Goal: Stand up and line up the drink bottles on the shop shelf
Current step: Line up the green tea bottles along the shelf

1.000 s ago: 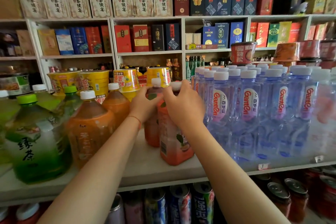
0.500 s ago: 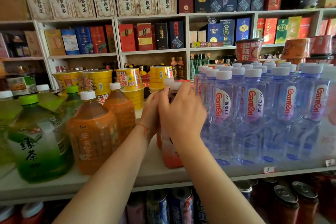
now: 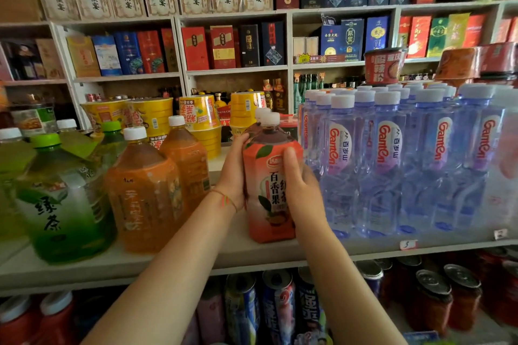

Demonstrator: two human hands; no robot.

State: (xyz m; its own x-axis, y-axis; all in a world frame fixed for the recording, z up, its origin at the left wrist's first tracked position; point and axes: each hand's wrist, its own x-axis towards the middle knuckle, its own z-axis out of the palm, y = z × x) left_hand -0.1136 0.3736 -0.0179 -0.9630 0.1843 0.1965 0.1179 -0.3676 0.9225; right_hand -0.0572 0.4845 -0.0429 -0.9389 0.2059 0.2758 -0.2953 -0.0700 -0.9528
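Shop shelf [image 3: 196, 258] carries a block of Ganten water bottles [image 3: 389, 165] on the right, green tea bottle [image 3: 64, 199] marked 绿茶 and orange tea bottles [image 3: 145, 190] on the left. In the gap stands the passion-fruit drink bottle [image 3: 266, 190], label 百香果, upright near the front edge, touching the water bottles. Left hand [image 3: 232, 173] and right hand [image 3: 300, 187] clasp its sides, fingers wrapped round. Risk: a sideways shove could topple neighbouring water bottles. Price tag [image 3: 407, 244] reads 3.

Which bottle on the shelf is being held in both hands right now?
The red-orange passion-fruit tea bottle, gripped by the left hand and right hand; the others stand untouched.
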